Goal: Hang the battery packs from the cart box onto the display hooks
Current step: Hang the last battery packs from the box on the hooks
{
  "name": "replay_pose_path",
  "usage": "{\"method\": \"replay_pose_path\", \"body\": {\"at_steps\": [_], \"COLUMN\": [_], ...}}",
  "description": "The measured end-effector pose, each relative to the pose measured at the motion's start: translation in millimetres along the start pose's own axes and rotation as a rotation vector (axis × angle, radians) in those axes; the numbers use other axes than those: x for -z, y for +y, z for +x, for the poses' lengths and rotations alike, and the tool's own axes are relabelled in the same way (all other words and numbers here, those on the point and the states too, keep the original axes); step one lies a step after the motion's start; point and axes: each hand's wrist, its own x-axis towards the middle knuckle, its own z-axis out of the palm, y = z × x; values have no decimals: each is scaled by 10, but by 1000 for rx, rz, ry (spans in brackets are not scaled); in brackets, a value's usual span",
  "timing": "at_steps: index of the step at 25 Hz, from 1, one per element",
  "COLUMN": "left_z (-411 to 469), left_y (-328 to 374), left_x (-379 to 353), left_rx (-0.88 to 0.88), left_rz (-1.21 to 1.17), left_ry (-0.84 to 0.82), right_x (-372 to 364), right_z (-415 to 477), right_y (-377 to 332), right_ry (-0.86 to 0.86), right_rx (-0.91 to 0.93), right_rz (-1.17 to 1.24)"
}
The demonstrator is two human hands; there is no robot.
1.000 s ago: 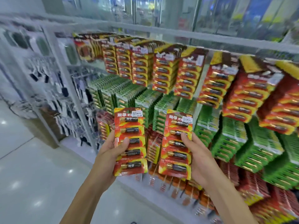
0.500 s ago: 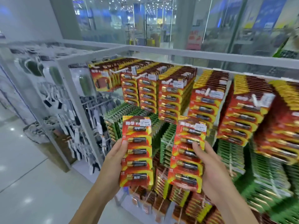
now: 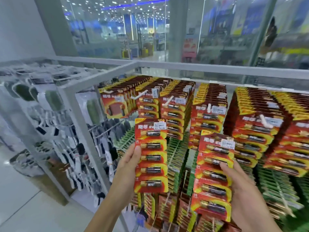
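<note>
My left hand grips a red and yellow battery pack by its left edge, thumb on the front, held upright before the display. My right hand holds a second red battery pack from its right side, tilted slightly. Both packs hang in the air just below the top row of hooks. White display hooks stick out through full rows of the same red packs. The cart box is out of view.
Green battery packs fill the hooks of the row beneath, more red ones lower down. A white metal rack frame runs along the top and left corner. Socks and other goods hang on the rack's left side. Glossy floor lies at the lower left.
Both hands have risen with their packs from the green rows to just under the top row of red packs. The view has tilted upward and closer to the rack.
</note>
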Motion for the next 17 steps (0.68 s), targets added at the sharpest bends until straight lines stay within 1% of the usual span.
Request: {"method": "replay_pose_path", "body": {"at_steps": [7, 12, 17], "left_z": [430, 580, 635], "left_y": [556, 611, 579], "left_x": [236, 344, 415], "left_rx": [-144, -141, -89], "left_rz": [34, 81, 83], "left_ry": [-51, -64, -70], "right_x": [-486, -603, -703], "right_z": [77, 57, 28], "right_y": [180, 304, 347], "right_ry": [9, 35, 19], "right_rx": [50, 52, 79], "right_rz": [-27, -3, -15]}}
